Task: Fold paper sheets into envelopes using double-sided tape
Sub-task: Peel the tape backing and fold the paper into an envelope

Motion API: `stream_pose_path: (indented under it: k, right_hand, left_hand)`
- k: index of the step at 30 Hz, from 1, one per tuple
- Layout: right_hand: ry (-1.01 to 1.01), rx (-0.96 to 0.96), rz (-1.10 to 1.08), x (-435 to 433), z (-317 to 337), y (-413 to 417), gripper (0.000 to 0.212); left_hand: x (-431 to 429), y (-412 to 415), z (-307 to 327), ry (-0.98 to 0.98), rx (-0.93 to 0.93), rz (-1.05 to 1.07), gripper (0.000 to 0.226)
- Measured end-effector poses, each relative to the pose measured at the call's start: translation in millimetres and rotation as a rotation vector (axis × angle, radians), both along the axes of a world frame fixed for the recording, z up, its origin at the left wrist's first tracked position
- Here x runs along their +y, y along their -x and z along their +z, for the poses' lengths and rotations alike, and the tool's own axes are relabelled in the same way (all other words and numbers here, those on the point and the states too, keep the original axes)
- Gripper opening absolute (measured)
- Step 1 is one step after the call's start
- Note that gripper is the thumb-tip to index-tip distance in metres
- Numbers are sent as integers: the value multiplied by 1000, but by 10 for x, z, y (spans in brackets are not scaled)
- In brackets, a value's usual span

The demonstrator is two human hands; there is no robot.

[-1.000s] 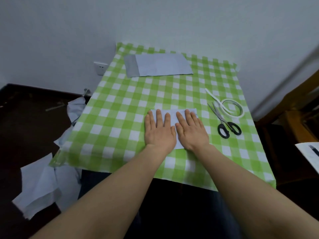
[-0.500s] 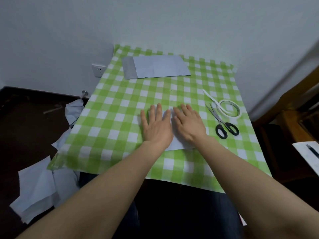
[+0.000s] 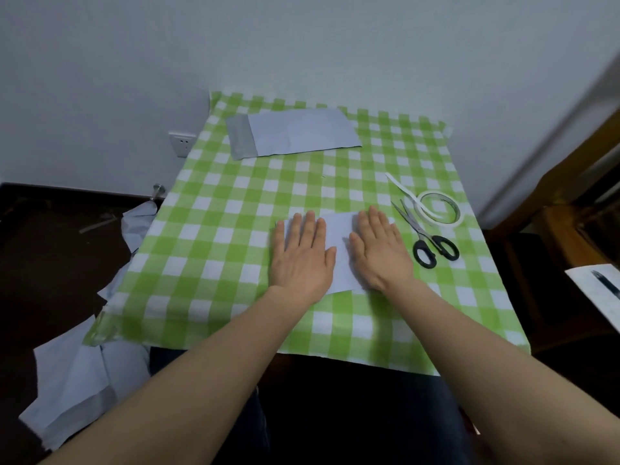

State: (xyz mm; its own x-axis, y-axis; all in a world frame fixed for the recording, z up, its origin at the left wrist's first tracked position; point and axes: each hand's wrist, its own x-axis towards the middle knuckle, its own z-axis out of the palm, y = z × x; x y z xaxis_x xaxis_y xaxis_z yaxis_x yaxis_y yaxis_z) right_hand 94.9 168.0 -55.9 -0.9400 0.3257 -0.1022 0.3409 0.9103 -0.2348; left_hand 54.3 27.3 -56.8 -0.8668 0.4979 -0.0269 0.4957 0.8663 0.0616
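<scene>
Palms down, left hand (image 3: 303,255) and right hand (image 3: 380,251) press flat, fingers straight, on the folded paper (image 3: 339,245).

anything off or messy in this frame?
Yes: loose paper sheets lie crumpled on the floor left of the table, off the work surface. The tape roll trails an unwound tail. Nothing else stands out.

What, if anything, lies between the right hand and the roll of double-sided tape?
The scissors lie between the right hand, which is flat on the folded paper, and the tape roll. Nothing else visible is in the way.
</scene>
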Motion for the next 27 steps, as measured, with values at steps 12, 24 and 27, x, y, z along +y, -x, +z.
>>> stream_pose_path:
  k: [12,24,27]
  right_hand:
    - [-3,-57,24,6,-86,-123,57]
    - [-23,55,-171,95,239,-252,55]
    - [79,73,-232,62,310,-251,42]
  left_hand:
    - [31,-29,-66,-44,-173,-98,63]
    - [-153,97,110,-207,-178,-80,62]
    - [-205,200,148,-116,-230,-18,76]
